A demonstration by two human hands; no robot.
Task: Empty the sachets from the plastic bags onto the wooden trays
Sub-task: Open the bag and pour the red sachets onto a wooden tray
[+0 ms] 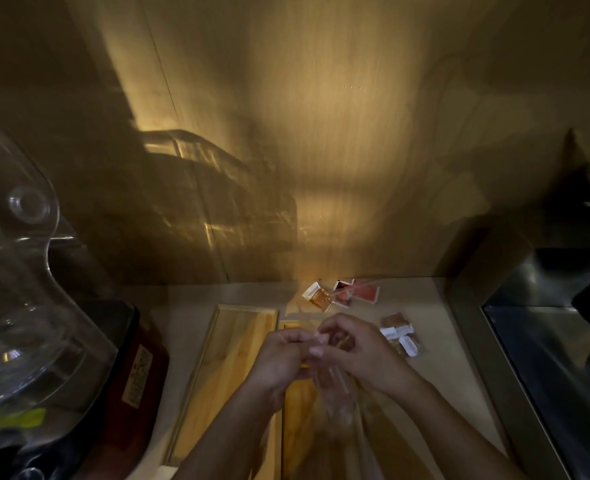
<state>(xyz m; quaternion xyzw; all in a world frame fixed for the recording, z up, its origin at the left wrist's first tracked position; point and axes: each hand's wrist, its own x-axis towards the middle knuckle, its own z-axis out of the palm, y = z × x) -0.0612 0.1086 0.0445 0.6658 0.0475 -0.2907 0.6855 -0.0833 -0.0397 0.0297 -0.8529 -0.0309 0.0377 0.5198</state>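
Observation:
Both hands meet above the right wooden tray (298,403). My left hand (279,358) and my right hand (359,355) pinch the top of a clear plastic bag (335,393), which hangs blurred below them. Its contents cannot be made out. The left wooden tray (224,368) lies bare beside it. A bag of orange and red sachets (342,294) rests at the back of the counter. Another bag of brown and white sachets (399,336) lies just right of my right hand.
A clear glass jar (13,306) and a dark red appliance (137,375) stand at the left. A steel sink (546,341) borders the counter on the right. A wooden wall rises behind the beige counter (435,375).

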